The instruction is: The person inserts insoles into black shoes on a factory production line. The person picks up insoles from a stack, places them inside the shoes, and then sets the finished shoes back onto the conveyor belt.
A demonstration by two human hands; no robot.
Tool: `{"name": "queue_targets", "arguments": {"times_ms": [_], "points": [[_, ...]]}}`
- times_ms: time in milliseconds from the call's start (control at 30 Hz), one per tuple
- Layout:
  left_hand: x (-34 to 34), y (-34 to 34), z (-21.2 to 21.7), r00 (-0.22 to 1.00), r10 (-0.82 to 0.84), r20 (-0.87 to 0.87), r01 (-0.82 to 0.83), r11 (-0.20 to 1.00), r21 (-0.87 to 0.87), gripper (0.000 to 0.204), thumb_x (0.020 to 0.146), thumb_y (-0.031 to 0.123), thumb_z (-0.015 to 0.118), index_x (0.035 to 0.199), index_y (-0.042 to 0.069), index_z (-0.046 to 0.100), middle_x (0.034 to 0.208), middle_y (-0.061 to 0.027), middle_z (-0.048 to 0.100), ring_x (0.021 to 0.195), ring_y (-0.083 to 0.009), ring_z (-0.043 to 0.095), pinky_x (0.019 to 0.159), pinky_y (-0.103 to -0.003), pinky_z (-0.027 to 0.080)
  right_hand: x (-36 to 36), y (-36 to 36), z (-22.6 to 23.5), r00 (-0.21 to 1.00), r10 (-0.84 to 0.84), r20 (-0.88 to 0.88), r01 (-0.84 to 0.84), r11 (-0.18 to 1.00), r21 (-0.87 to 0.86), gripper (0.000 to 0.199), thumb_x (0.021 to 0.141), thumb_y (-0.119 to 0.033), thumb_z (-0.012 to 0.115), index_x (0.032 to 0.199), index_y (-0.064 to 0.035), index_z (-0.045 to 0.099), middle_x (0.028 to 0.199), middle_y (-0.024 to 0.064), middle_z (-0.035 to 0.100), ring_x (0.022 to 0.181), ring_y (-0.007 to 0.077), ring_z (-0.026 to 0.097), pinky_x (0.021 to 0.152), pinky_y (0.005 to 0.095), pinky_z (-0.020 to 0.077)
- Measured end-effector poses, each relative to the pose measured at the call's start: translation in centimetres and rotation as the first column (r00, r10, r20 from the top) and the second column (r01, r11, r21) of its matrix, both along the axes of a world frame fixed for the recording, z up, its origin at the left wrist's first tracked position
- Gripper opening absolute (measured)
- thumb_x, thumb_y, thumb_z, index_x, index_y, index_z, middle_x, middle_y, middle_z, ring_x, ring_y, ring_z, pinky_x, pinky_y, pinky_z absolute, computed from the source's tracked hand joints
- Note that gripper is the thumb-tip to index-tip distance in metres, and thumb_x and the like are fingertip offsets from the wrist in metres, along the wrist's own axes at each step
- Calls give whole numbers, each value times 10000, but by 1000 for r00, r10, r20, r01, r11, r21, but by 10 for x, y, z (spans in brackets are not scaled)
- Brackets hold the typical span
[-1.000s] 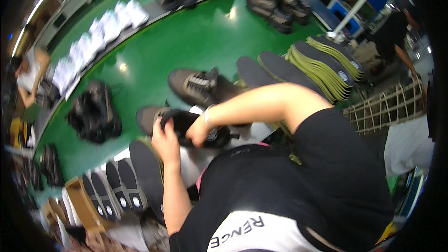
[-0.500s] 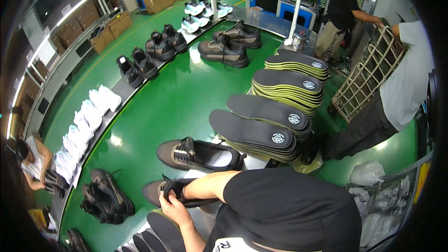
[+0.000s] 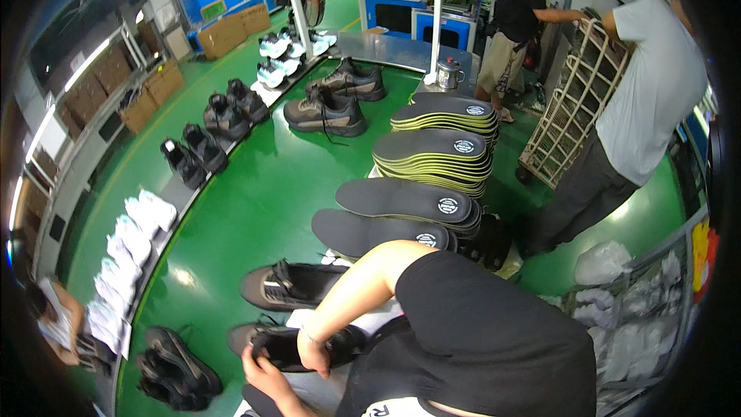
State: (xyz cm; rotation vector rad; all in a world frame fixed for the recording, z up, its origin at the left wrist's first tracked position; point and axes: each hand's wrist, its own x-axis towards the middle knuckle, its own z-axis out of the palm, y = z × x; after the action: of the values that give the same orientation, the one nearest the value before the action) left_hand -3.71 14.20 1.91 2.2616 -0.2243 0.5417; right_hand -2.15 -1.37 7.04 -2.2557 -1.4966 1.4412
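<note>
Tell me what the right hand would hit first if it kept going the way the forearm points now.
The right hand points down and to the person's left, and it already rests on the dark shoe that the left hand grips from below. So the shoe comes first, though depth is hard to judge here.

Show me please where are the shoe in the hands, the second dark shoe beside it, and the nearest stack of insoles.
held shoe (image 3: 282, 346): head view, dark upper by the opening.
second dark shoe (image 3: 289, 286): head view, laced top.
nearest insole stack (image 3: 378, 232): head view, grey top insole.
</note>
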Motion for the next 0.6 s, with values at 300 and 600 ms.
{"name": "queue_targets", "arguments": {"times_ms": [300,600], "points": [[-31,-12,51,990,40,-134,-19,987,158,531,725,245,643,1166,30,438,1171,-181,452,1124,-319,401,946,-383,318,-42,-17,-15,964,-245,106,226,960,167,475,725,-405,568,917,25,502,803,207,594,798,342,582,676,429,464],[-157,73,17,620,737,-268,-447,613,651,771,595,415,713,1202,43,417,1204,-158,444,1118,-292,415,925,-431,289,-54,-118,-1,535,-798,277,367,515,774,256,753,-139,593,976,-20,554,975,138,571,948,295,529,823,374,412]]}}
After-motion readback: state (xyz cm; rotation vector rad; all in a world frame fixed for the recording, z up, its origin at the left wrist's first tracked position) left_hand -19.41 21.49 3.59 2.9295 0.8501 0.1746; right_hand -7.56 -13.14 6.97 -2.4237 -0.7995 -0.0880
